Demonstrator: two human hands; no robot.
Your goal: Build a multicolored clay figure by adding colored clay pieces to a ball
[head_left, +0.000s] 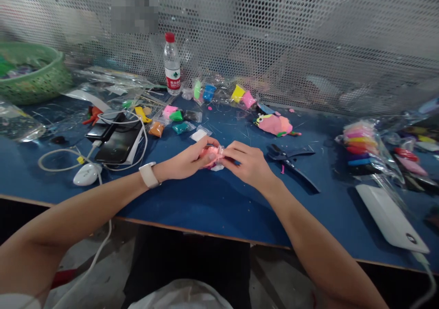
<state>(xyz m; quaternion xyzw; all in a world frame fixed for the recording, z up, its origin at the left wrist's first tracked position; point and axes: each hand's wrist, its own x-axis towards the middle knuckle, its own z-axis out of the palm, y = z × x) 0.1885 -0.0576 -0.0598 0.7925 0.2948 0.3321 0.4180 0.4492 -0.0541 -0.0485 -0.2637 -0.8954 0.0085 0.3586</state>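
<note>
Low over the middle of the blue table, my left hand (187,159) is closed around a packet of salmon-pink modelling clay (210,155). My right hand (247,163) pinches the clear plastic at the right end of the same packet. Fingers cover much of it, and a bit of white and purple material shows underneath. Just beyond the hands lies a white clay packet (199,135). Dark-handled pliers (291,158) rest to the right of my right hand, and a pink clay figure (276,124) with eyes lies behind them.
At the back stands a water bottle (172,69) before a perforated metal panel (274,34). A phone (118,142) and white cable are on the left, near a green basket (30,78). Right: bundled coloured clay packs (360,144) and a white power bank (391,217).
</note>
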